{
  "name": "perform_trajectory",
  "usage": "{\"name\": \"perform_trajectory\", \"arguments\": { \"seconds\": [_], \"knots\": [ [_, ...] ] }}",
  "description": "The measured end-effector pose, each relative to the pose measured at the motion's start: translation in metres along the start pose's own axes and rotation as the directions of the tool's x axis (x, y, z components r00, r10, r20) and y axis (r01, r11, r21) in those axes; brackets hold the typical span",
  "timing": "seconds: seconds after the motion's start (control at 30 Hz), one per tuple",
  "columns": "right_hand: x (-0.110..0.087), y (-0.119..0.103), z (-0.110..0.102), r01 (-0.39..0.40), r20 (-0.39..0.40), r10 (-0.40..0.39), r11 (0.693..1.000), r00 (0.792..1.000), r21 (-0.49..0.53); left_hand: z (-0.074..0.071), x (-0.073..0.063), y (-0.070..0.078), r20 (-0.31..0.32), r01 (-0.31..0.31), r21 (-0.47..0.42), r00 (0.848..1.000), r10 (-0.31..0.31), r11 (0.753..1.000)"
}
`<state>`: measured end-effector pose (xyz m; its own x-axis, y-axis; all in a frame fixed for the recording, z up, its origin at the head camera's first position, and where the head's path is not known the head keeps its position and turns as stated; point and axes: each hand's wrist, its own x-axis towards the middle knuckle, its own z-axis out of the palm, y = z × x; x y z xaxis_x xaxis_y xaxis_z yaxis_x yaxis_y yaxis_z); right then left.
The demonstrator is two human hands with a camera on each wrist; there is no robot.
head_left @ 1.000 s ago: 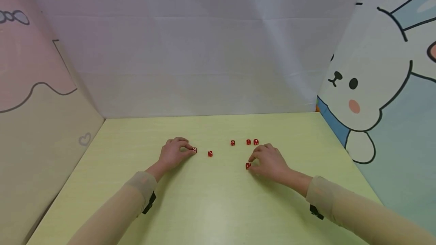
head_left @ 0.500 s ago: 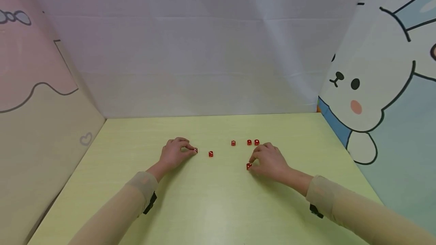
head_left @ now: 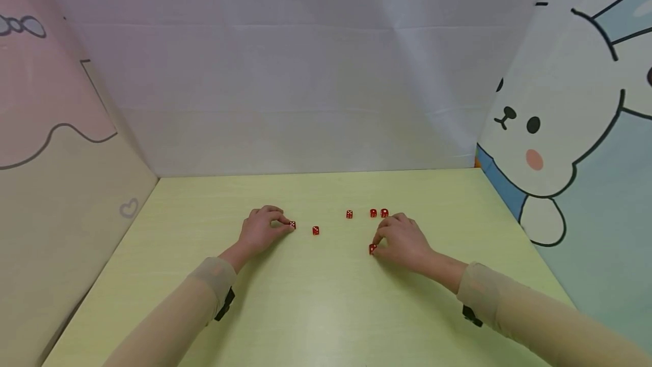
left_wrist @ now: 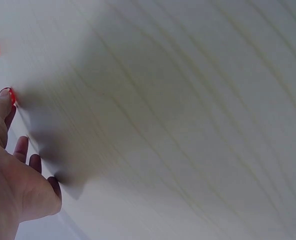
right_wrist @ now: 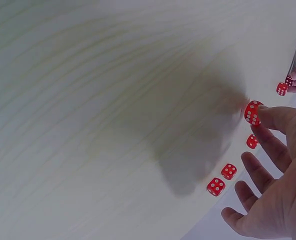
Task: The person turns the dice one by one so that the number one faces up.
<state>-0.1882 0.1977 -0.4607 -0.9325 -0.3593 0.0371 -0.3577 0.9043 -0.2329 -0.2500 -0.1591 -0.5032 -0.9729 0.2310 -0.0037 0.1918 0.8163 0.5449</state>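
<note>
My left hand [head_left: 261, 230] pinches a red die [head_left: 292, 225] between thumb and forefinger at the left of the table; in the left wrist view the thumb covers much of this die [left_wrist: 12, 96]. My right hand [head_left: 402, 242] pinches another red die [head_left: 372, 249] with thumb and forefinger, its white pips showing in the right wrist view, while the other fingers spread loosely. Between the hands lies a single die [head_left: 316, 230]. Farther back sits another die [head_left: 349, 214], and two more, a left one [head_left: 373, 213] and a right one [head_left: 384, 213], lie close together just beyond the right hand.
The pale yellow table [head_left: 316, 310] meets a white cloth backdrop [head_left: 305, 84] at its far edge. A side panel with a cartoon rabbit [head_left: 555, 129] stands at the right, and a pink and cream panel [head_left: 61, 197] at the left.
Both hands hold their dice in the same places. The whole head view has shifted very slightly; the loose dice stay where they were on the table.
</note>
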Motion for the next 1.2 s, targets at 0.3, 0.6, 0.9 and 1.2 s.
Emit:
{"name": "perform_trajectory", "arguments": {
  "seconds": [0.3, 0.6, 0.9, 1.2],
  "knots": [
    [-0.001, 0.009, -0.004, -0.021, -0.067, 0.031, 0.989, 0.997, 0.147, -0.001, 0.000, 0.001, -0.004, -0.004, 0.007, 1.000, 0.004, 1.000],
    [-0.005, 0.015, -0.003, -0.012, -0.070, 0.044, 0.916, 0.997, 0.402, -0.002, 0.000, 0.001, 0.002, 0.002, 0.022, 1.000, -0.002, 1.000],
    [-0.006, 0.017, 0.004, -0.046, -0.050, 0.089, 0.831, 0.995, 0.555, -0.003, -0.001, 0.001, 0.004, 0.001, 0.015, 1.000, -0.001, 1.000],
    [-0.011, 0.017, 0.021, -0.160, 0.002, 0.187, 0.837, 0.982, 0.524, -0.004, -0.001, 0.002, 0.010, 0.000, 0.021, 1.000, 0.000, 1.000]
  ]
}}
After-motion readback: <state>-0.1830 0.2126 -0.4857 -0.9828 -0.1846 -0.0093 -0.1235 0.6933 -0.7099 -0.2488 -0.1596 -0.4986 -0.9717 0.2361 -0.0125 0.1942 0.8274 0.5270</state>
